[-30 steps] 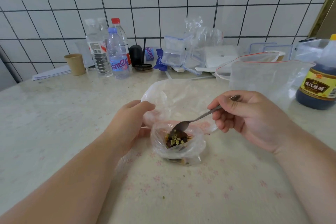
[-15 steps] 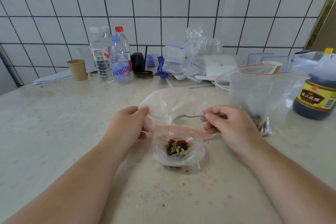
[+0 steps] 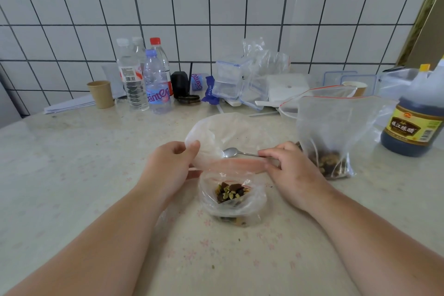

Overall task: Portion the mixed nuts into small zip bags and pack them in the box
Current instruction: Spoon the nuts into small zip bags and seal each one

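A small clear zip bag [image 3: 231,202] sits on the table just in front of me, open at the top, with mixed nuts [image 3: 230,192] inside. My left hand [image 3: 171,166] pinches the left edge of the clear plastic above it. My right hand [image 3: 292,170] holds a metal spoon [image 3: 231,152] by the handle, lying level with its empty bowl pointing left over the plastic. A large zip bag [image 3: 336,132] with nuts at its bottom stands upright to the right of my right hand.
Along the tiled wall stand water bottles [image 3: 153,81], a paper cup [image 3: 101,94], a stack of clear zip bags [image 3: 237,81] and a white box [image 3: 287,87]. A dark vinegar bottle [image 3: 415,122] stands at the far right.
The spoon came up out of the small bag, empty, and swung to lie flat behind it. My right hand lowered toward the plastic edge. The left hand kept its hold.
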`<action>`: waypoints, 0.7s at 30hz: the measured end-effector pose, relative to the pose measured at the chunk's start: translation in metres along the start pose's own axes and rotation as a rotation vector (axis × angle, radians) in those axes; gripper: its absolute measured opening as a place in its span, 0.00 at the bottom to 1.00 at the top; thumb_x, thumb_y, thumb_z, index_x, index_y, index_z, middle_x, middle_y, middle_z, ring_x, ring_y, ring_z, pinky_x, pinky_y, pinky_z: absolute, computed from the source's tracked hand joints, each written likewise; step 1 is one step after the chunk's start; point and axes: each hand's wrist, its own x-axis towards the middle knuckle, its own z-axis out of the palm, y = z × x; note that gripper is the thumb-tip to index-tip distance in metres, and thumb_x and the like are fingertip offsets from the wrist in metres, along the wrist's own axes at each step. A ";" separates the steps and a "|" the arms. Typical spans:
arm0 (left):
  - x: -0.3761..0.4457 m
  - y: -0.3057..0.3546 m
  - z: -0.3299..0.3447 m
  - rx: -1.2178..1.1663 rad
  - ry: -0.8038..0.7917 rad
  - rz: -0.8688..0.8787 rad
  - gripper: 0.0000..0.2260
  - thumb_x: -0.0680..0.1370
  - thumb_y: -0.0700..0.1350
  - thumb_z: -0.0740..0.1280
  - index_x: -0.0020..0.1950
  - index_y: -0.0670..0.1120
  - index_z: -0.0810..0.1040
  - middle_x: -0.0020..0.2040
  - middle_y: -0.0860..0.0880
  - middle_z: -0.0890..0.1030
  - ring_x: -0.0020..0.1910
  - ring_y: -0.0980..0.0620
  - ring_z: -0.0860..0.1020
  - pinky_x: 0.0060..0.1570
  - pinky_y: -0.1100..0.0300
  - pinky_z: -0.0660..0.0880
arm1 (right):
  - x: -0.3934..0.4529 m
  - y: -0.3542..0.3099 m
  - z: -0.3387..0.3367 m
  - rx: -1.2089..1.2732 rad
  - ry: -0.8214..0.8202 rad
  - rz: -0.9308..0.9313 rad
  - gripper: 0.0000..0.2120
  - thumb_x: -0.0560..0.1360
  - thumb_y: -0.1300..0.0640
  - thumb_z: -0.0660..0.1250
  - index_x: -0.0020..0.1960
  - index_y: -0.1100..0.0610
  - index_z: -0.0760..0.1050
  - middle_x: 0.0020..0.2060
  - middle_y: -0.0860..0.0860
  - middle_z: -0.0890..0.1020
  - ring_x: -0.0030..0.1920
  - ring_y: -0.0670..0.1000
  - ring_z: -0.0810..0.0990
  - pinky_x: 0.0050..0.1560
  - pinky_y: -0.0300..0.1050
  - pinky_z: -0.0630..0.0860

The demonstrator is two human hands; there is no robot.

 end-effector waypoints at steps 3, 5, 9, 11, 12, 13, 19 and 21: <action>-0.001 0.003 -0.005 0.165 0.085 0.023 0.15 0.78 0.63 0.69 0.51 0.53 0.82 0.43 0.52 0.87 0.35 0.52 0.86 0.45 0.50 0.83 | -0.003 0.000 -0.006 -0.016 -0.056 -0.002 0.15 0.78 0.55 0.67 0.64 0.47 0.78 0.55 0.41 0.71 0.54 0.42 0.72 0.53 0.32 0.64; -0.004 0.008 -0.009 0.244 0.147 0.006 0.17 0.75 0.67 0.70 0.49 0.54 0.80 0.41 0.51 0.85 0.33 0.50 0.82 0.37 0.55 0.78 | -0.005 -0.001 -0.011 -0.058 -0.083 -0.005 0.14 0.78 0.54 0.67 0.63 0.46 0.78 0.55 0.40 0.71 0.55 0.43 0.74 0.58 0.38 0.67; -0.007 0.017 -0.016 0.261 0.173 -0.059 0.21 0.76 0.64 0.70 0.40 0.47 0.82 0.30 0.51 0.83 0.26 0.51 0.78 0.34 0.58 0.72 | -0.010 -0.002 -0.018 -0.067 -0.101 0.002 0.13 0.78 0.57 0.65 0.61 0.46 0.80 0.54 0.40 0.74 0.56 0.44 0.76 0.63 0.43 0.71; -0.010 0.019 -0.016 0.254 0.092 -0.100 0.19 0.78 0.57 0.69 0.36 0.44 0.82 0.25 0.51 0.81 0.20 0.54 0.74 0.30 0.60 0.70 | -0.012 -0.002 -0.020 -0.063 -0.109 0.010 0.14 0.78 0.58 0.65 0.61 0.46 0.80 0.55 0.40 0.74 0.55 0.44 0.76 0.62 0.43 0.71; -0.012 0.019 -0.015 0.251 0.038 -0.112 0.18 0.79 0.54 0.68 0.35 0.43 0.82 0.25 0.50 0.81 0.19 0.54 0.72 0.26 0.61 0.68 | -0.012 -0.002 -0.021 -0.076 -0.112 0.016 0.15 0.78 0.57 0.65 0.61 0.45 0.80 0.55 0.40 0.74 0.55 0.44 0.77 0.62 0.43 0.72; -0.015 0.020 -0.014 0.243 -0.016 -0.113 0.18 0.79 0.52 0.68 0.34 0.42 0.82 0.26 0.49 0.81 0.18 0.53 0.70 0.23 0.63 0.65 | -0.013 -0.002 -0.022 -0.098 -0.104 0.022 0.14 0.78 0.56 0.65 0.61 0.44 0.80 0.56 0.40 0.74 0.54 0.45 0.77 0.61 0.43 0.72; -0.025 0.019 -0.010 0.300 -0.223 -0.111 0.19 0.81 0.51 0.64 0.40 0.40 0.86 0.27 0.45 0.81 0.20 0.51 0.69 0.20 0.66 0.64 | -0.019 -0.016 -0.037 -0.015 0.000 0.031 0.07 0.75 0.49 0.68 0.39 0.44 0.82 0.36 0.41 0.82 0.36 0.41 0.80 0.38 0.36 0.72; -0.026 0.018 -0.008 0.308 -0.247 -0.126 0.18 0.82 0.50 0.64 0.41 0.39 0.86 0.27 0.44 0.82 0.20 0.50 0.71 0.20 0.66 0.65 | -0.024 -0.025 -0.038 0.167 -0.200 0.140 0.16 0.74 0.41 0.66 0.36 0.51 0.81 0.28 0.46 0.83 0.26 0.44 0.79 0.28 0.35 0.71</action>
